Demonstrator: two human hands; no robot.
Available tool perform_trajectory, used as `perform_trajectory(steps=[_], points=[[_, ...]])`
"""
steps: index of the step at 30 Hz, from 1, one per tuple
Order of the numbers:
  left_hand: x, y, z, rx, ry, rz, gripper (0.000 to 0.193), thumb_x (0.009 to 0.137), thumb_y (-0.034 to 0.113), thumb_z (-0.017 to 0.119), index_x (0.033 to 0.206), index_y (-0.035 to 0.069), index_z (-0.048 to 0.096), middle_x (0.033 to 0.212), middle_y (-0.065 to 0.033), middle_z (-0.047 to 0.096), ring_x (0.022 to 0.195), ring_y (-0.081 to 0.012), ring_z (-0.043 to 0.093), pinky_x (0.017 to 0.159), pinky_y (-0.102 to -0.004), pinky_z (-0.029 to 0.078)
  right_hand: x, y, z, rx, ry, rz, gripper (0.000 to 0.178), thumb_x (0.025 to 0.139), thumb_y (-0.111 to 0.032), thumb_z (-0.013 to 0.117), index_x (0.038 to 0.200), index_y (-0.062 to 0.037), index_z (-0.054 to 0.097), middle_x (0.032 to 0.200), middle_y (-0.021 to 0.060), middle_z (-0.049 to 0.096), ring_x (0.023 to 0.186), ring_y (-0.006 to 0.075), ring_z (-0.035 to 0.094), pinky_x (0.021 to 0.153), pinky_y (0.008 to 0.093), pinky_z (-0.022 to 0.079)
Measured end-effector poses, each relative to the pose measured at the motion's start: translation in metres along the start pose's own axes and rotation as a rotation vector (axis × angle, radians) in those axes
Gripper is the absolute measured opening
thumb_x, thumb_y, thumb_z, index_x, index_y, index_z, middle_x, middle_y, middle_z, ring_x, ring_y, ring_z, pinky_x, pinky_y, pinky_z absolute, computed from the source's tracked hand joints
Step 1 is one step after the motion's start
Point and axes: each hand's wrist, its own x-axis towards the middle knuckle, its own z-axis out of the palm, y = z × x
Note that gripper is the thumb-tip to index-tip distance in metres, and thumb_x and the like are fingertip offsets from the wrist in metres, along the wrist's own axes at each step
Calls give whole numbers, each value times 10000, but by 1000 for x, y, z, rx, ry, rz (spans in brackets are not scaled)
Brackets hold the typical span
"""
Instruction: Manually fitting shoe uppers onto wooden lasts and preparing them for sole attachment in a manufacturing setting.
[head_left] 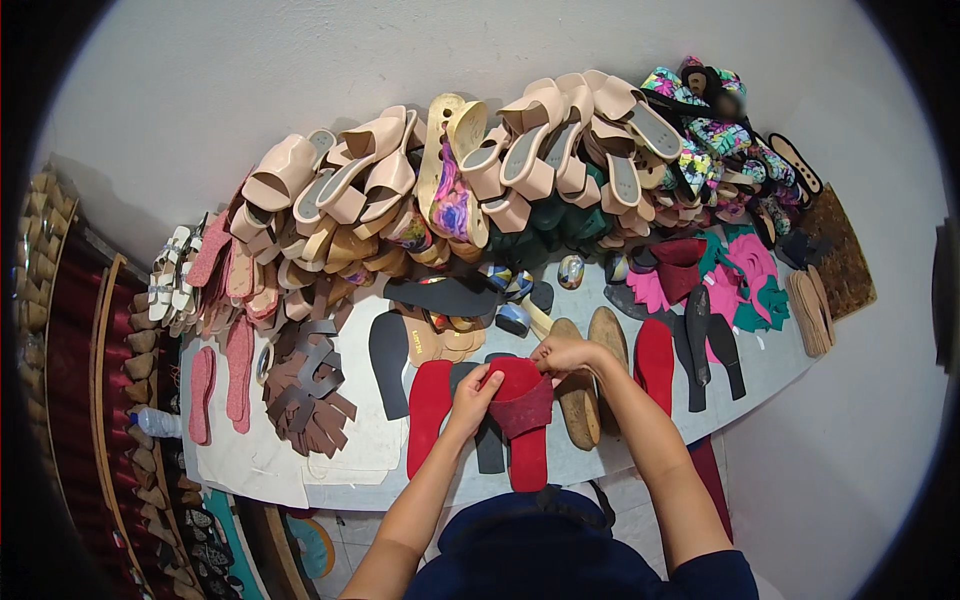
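Note:
A red shoe upper (522, 408) with a dark red strap-like band is held between my two hands, over a red sole (528, 462) at the front of the table. My left hand (474, 396) grips the upper's left edge, thumb on top. At its far right edge my right hand (563, 356) has its fingers closed in a pinch. Another red sole (430, 415) lies just left of my left hand, with dark grey soles (490, 445) beside it. Wooden shoe lasts (578, 412) lie right of the upper, partly under my right forearm.
Beige heeled sandals (535, 150) are piled along the wall, with colourful patterned ones (715, 140) at right. Brown strap pieces (303, 395) and pink soles (239, 370) lie left. A red sole (654, 365), black soles (697, 345) and pink and green scraps (748, 265) lie right.

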Motion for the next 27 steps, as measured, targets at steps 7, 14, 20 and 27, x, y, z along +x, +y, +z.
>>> perform_trajectory(steps=[7, 14, 20, 27], points=[[-2, 1, -8, -11, 52, -10, 254, 854, 200, 520, 1006, -4, 534, 899, -42, 580, 814, -87, 531, 744, -218, 419, -7, -2, 8, 101, 2, 28, 131, 792, -129, 533, 870, -25, 549, 731, -23, 540, 634, 49, 524, 594, 218, 514], [2, -1, -2, -80, 40, -28, 245, 858, 207, 509, 997, 6, 528, 919, -50, 582, 822, -96, 543, 753, -230, 423, 4, 27, 16, 116, 196, -116, 194, 768, -153, 589, 930, -50, 563, 785, -32, 572, 656, 44, 533, 531, 163, 450], [5, -2, -1, -99, 26, -74, 291, 859, 202, 510, 1051, -16, 512, 948, -61, 577, 845, -99, 535, 768, -228, 418, 4, 22, 11, 98, 125, -14, 219, 798, -128, 549, 1002, -63, 594, 882, -27, 604, 723, 47, 554, 564, 187, 466], [7, -1, 3, -79, 38, -69, 268, 855, 210, 513, 1015, -5, 528, 919, -54, 583, 818, -99, 541, 749, -228, 421, 5, 14, 2, 4, -15, -64, 230, 842, -141, 488, 1024, -36, 580, 899, -4, 607, 767, 74, 556, 595, 202, 479]])
